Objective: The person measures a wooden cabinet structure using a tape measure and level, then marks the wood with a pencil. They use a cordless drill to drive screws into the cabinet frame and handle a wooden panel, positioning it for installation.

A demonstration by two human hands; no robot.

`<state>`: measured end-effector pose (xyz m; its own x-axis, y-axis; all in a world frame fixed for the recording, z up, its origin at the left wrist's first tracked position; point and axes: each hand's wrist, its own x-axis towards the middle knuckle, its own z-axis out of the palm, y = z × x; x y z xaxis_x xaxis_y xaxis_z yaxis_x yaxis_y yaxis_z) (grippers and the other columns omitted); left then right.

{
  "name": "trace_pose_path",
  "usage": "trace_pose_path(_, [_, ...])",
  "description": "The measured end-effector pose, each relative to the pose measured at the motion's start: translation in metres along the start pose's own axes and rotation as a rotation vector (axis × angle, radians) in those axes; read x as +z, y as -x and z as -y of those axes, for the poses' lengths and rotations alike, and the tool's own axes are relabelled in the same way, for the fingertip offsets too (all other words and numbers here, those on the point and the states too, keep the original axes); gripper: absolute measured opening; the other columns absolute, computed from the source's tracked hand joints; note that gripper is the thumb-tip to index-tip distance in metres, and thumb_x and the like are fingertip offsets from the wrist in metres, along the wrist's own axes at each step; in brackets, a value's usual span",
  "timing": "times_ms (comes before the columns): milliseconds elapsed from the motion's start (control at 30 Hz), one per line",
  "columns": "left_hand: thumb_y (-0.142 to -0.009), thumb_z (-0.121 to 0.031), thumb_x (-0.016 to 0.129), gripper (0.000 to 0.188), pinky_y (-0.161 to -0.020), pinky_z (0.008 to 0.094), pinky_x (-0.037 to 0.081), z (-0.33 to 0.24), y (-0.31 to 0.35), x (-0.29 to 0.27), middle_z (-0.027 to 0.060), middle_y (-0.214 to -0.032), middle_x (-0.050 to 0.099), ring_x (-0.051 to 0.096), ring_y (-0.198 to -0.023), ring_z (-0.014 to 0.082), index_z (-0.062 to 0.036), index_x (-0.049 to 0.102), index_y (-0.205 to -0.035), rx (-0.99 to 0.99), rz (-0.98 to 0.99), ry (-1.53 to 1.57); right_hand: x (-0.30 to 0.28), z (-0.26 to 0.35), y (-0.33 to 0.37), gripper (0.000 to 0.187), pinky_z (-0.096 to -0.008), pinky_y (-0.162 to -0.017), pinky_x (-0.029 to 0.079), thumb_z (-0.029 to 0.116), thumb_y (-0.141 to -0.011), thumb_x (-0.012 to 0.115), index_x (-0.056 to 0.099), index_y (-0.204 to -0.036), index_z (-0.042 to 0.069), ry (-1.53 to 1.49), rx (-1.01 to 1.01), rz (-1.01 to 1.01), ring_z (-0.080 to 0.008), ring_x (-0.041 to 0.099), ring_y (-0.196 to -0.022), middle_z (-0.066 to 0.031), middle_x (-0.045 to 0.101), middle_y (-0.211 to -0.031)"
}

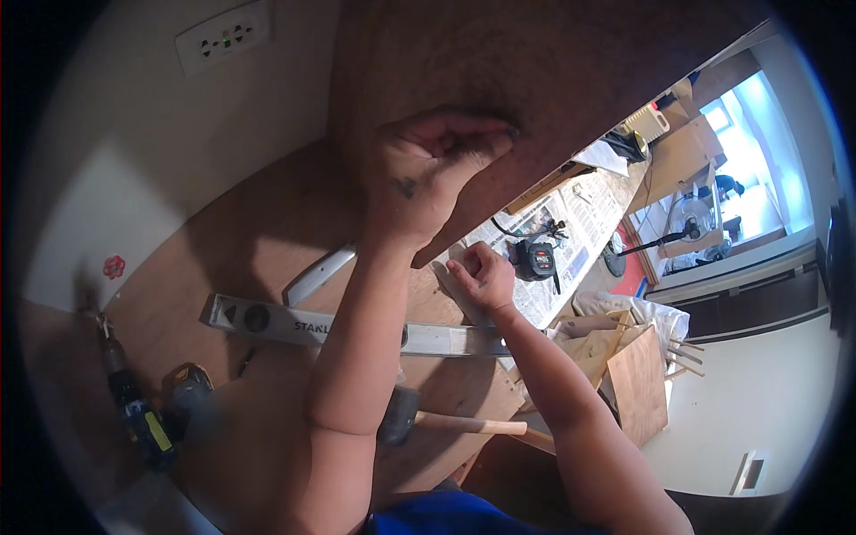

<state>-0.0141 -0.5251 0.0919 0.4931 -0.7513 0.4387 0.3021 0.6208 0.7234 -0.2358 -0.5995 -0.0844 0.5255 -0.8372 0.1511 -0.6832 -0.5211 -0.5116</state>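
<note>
My left hand is raised against a large brown wooden panel. Its thumb and forefinger are pinched together near the surface, and anything between them is too small to make out. Lower and to the right, by the panel's lower edge, my right hand has loosely curled fingers, the thumb apart, and nothing visible in it. Just right of it sits a black tape measure. Beneath my left forearm a silver spirit level lies across the wooden surface, partly hidden by the arm.
A mallet with a wooden handle lies near my body. A cordless drill stands at the far left, by a red valve knob. Newspaper covers a bench on the right. A fan stands beyond, with a wall socket upper left.
</note>
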Motion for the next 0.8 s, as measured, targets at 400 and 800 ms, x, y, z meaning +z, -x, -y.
trace_pose_path(400, [-0.092,-0.005,0.077,0.019,-0.084,0.0287,0.056,-0.013,0.011,-0.013,0.0095,-0.106,0.078,0.072,-0.091,0.0136,0.0015,0.075,-0.109,-0.034,-0.02,0.161,0.0,0.002,-0.002,0.047,-0.0397,-0.067,0.054,0.05,-0.083,0.082,0.069,-0.093,0.005,-0.022,-0.014,-0.013,-0.029,0.068,-0.068,-0.0131,0.07,-0.076])
trace_pose_path(800, [-0.087,0.003,0.075,0.009,-0.071,0.0276,0.054,-0.145,0.33,-0.129,0.0081,-0.085,0.069,0.067,-0.078,0.0145,0.0021,0.073,-0.096,-0.642,-0.259,-1.191,0.002,0.0,0.004,0.048,-0.0395,-0.069,0.056,0.053,-0.084,0.081,0.071,-0.094,0.007,0.042,-0.036,-0.038,-0.0274,0.07,-0.07,-0.011,0.071,-0.077])
